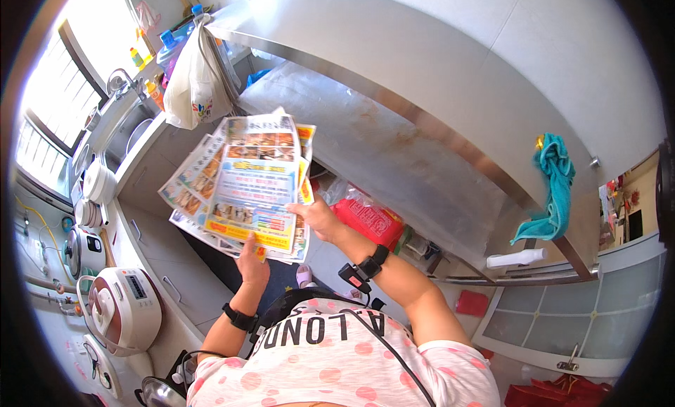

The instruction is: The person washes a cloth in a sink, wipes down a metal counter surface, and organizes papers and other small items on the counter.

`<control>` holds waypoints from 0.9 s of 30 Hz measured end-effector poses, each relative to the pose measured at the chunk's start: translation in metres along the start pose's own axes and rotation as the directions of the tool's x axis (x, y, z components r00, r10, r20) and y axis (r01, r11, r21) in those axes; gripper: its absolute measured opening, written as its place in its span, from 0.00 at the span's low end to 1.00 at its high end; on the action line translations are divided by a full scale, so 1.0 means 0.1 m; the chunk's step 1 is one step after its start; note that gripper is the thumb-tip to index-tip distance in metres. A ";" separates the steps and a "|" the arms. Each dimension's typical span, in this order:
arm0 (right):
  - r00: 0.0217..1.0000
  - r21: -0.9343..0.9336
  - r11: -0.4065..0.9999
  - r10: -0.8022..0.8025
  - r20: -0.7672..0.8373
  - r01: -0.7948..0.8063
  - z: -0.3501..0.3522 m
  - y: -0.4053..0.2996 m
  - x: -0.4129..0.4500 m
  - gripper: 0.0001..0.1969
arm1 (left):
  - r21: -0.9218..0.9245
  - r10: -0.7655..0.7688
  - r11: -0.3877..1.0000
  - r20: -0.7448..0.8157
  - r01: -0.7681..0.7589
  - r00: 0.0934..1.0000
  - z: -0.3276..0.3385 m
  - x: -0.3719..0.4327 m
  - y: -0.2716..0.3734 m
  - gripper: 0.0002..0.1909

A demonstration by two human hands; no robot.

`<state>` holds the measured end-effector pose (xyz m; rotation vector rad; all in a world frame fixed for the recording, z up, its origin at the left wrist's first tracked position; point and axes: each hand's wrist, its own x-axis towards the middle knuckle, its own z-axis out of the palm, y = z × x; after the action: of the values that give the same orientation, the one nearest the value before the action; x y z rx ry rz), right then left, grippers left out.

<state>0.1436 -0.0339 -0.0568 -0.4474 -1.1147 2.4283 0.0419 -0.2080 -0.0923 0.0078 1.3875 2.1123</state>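
Observation:
A fanned bundle of printed paper flyers [258,183] hangs in front of my body, with coloured photos and writing on the sheets. My left hand [252,262] grips the bundle at its lower edge, thumb over the top sheet. At the right edge, my right hand [319,217] pinches the sheets between thumb and fingers. The fingers of both hands are partly hidden beneath the paper. Several sheets stick out behind the top one at different angles. Both wrists wear black straps.
A steel-edged table [448,95] with a lower shelf [369,127] stands ahead; a red bag [369,219] sits below. A teal cloth [551,190] hangs at its right edge, a white plastic bag [195,85] at its left corner. The left counter holds a rice cooker [124,309] and white pots [98,181].

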 end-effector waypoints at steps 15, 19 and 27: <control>0.403 -0.339 0.883 -0.453 -0.795 0.323 -0.53 0.05 -1.27 0.16 | 0.020 -0.389 0.915 0.318 0.404 0.865 -0.24 0.59 0.04 0.12; -0.305 -0.779 0.544 -0.719 -0.624 0.312 -0.62 0.44 -1.61 0.27 | 0.367 -0.281 0.924 0.467 0.105 0.838 -0.37 0.78 -0.01 0.15; -0.556 -0.791 0.498 -0.793 -0.249 -0.355 -0.67 0.52 -1.71 0.50 | 0.129 -0.491 0.849 0.556 0.513 0.671 -0.15 0.80 0.23 0.16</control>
<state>0.3081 -0.1083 -0.1202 -1.5753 -0.7269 -0.1773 -0.0391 -0.1880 -0.1046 0.2067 0.8490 1.4852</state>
